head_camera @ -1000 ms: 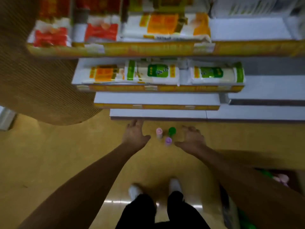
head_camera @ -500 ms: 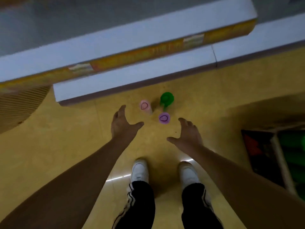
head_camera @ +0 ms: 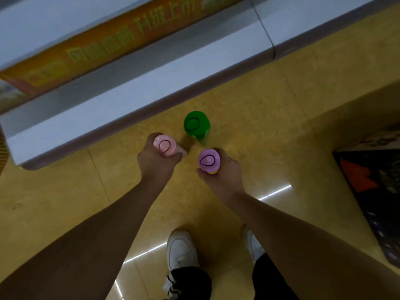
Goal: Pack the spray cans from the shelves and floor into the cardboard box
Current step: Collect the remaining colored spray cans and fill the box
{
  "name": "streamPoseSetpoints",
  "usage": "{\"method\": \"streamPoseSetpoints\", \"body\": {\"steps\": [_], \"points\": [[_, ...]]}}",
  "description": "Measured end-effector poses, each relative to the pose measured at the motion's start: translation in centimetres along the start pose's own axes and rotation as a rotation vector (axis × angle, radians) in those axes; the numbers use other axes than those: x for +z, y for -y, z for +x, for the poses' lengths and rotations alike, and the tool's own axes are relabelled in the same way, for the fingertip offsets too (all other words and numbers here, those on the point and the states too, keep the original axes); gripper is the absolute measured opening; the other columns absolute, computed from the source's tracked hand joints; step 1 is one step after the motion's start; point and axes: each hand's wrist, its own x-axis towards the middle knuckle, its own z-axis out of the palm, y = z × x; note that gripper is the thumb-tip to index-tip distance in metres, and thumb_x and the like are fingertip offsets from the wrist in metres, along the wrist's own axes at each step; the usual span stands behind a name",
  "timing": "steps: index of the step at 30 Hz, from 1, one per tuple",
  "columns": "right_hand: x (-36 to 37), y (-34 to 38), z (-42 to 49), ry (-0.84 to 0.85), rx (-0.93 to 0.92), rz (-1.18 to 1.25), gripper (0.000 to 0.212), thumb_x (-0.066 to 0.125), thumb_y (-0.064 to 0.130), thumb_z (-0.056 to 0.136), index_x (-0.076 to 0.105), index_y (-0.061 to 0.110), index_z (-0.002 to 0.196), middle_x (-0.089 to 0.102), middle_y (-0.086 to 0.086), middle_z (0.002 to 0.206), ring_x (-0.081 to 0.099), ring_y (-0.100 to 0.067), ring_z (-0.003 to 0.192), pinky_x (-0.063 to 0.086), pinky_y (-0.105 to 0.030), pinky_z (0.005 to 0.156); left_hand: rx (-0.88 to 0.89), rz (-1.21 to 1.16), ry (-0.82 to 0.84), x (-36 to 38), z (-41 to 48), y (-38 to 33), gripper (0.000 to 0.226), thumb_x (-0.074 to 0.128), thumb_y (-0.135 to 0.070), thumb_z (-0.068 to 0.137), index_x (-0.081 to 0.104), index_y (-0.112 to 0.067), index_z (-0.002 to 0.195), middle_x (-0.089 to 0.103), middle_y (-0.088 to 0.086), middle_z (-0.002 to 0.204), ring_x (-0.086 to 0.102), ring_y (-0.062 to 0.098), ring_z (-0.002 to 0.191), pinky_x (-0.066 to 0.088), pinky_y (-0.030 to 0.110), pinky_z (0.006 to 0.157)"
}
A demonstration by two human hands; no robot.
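On the floor, left hand grips the pink can, right hand the purple can — both open before.

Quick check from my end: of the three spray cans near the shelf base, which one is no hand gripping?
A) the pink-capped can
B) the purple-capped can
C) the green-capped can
C: the green-capped can stands alone on the floor, while the left hand grips the pink-capped can and the right hand grips the purple-capped can.
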Motion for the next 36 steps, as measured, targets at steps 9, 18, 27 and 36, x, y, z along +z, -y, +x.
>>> {"method": "streamPoseSetpoints", "body": {"steps": [9,18,27,36], "points": [[-13.7,5.9,-8.4,-0.153,0.239,0.094,0.044,0.089,0.030,0.068,0.068,0.022,0.106,0.074,0.002,0.087,0.068,-0.021,0.080,0.040,-0.020,0.066,0.070,0.161,0.214,-5.8,-10.0,-11.8,0.053,0.090,-0.017,0.059,0.059,-0.032,0.100,0.062,-0.015,0.086,0.059,0.013,0.080,0.041,0.017,0.063],[-36.6,12.1,-16.3,-0.404,0.299,0.276,0.050,0.073,0.048,0.064,0.057,0.038,0.109,0.071,0.008,0.087,0.067,-0.012,0.080,0.055,-0.036,0.075,0.332,0.261,0.522,-4.9,-21.0,-37.3,0.050,0.083,-0.038,0.047,0.065,-0.031,0.093,0.069,-0.011,0.083,0.066,0.017,0.077,0.053,0.031,0.068],[-61.2,10.7,-23.0,-0.726,0.263,0.360,0.056,0.081,0.044,0.068,0.059,0.034,0.118,0.071,0.014,0.100,0.066,-0.005,0.094,0.051,-0.022,0.077,0.666,0.271,0.684,2.6,-33.9,-59.7,0.044,0.086,-0.014,0.067,0.060,-0.027,0.101,0.063,-0.011,0.086,0.057,0.002,0.078,0.041,0.016,0.058],[-74.7,3.2,-23.2,-0.912,0.366,0.469,0.031,0.087,0.015,0.070,0.065,0.027,0.089,0.068,0.015,0.081,0.062,0.008,0.079,0.044,-0.009,0.063,0.778,0.225,0.740,15.6,-41.1,-69.5,0.043,0.085,-0.022,0.069,0.060,-0.030,0.102,0.064,-0.012,0.087,0.063,0.007,0.082,0.045,0.018,0.060]]}}
